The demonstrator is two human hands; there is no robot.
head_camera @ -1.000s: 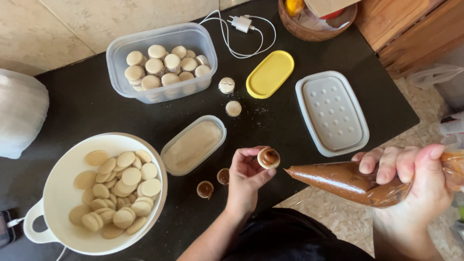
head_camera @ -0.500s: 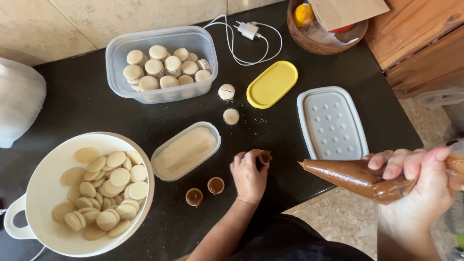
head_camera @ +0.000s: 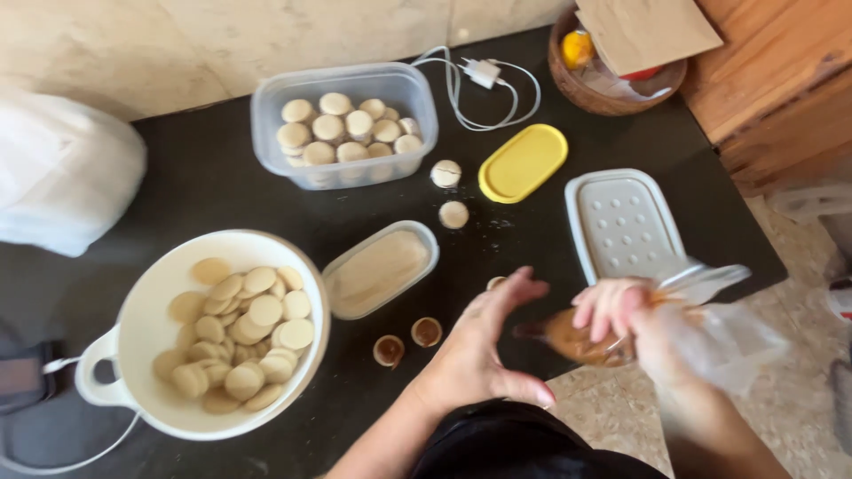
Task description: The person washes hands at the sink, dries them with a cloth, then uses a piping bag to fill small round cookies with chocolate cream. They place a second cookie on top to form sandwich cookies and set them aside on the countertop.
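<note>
Yellow lid [head_camera: 523, 162], white bowl [head_camera: 160, 293], black counter [head_camera: 204, 177]

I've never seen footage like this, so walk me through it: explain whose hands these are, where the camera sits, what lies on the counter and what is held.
There is no machine here. One camera sits on a person's head and looks down at their own two bare hands over a black counter.

The right hand grips a clear piping bag of brown filling. The left hand is open and spread on the counter; whether it holds anything cannot be told.

On the counter: a white bowl of pale round cookies, a clear tub with more cookies, a shallow dish of pale stuff, two filled cookies, two loose cookies, a yellow lid and a white lid.

At the back lie a charger and a wooden bowl.
</note>
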